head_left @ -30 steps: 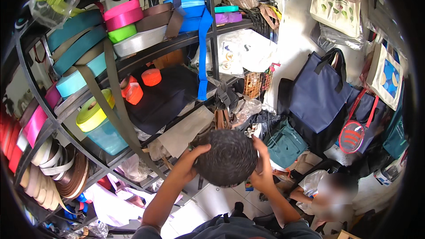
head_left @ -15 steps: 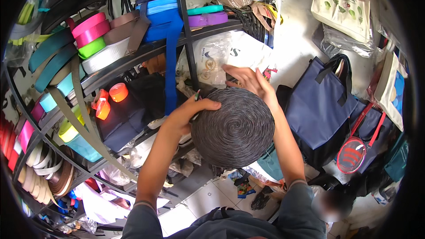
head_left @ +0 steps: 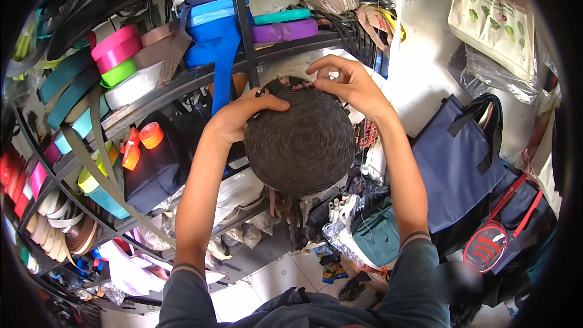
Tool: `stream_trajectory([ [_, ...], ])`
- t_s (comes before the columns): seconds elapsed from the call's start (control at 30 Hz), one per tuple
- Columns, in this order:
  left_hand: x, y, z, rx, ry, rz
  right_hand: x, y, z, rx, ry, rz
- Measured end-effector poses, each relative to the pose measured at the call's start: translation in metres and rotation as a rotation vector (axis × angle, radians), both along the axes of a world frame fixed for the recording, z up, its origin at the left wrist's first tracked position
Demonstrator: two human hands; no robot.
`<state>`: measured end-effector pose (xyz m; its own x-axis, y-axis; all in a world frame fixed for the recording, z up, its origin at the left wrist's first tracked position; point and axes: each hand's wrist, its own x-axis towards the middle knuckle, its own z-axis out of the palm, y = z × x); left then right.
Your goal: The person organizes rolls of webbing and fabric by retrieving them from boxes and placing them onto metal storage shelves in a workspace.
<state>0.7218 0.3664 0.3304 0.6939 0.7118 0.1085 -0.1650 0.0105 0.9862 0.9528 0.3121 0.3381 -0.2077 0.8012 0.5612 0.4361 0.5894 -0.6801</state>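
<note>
**2 hands on 1 dk roll, ctr of view**

1 roll (head_left: 300, 140), dk brown/blk, coiled flat, held up approx mid-frame, face twd camera. L hand (head_left: 240, 116) at its 10 o'clock: gripping rim, thumb on face, fingers hidden behind. R hand (head_left: 358, 88) btwn 1 & 2: fingers curled, thumb tip at top edge; can't tell if it's pinching anything.

Bkgd, clock dirs from roll: 2 pink rolls (head_left: 117, 48) stacked at 10, on 1 green roll (head_left: 119, 74). 1 purple roll (head_left: 284, 31) at 12, w/ 1 teal roll (head_left: 281, 17) on top. 1 navy bag (head_left: 455, 164) at 3; 1 cream bag (head_left: 493, 21) hung at 2. 1 red-strapped pouch (head_left: 486, 246) at 4; 1 green bag (head_left: 378, 237) nr 5.
</note>
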Motion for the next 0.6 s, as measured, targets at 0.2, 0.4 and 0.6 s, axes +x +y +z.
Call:
stream_trajectory([
  [0.2, 0.025, 0.006, 0.001, 0.051, -0.161, 0.236, 0.009, 0.002, -0.027, 0.022, 0.284, 0.024],
  [0.4, 0.042, 0.02, 0.019, 0.059, -0.303, 0.241, 0.001, -0.007, -0.028, -0.015, 0.828, 0.11],
  [0.6, 0.068, 0.049, 0.054, 0.144, -0.473, 0.34, 0.001, 0.022, -0.001, 0.141, 0.937, 0.133],
])
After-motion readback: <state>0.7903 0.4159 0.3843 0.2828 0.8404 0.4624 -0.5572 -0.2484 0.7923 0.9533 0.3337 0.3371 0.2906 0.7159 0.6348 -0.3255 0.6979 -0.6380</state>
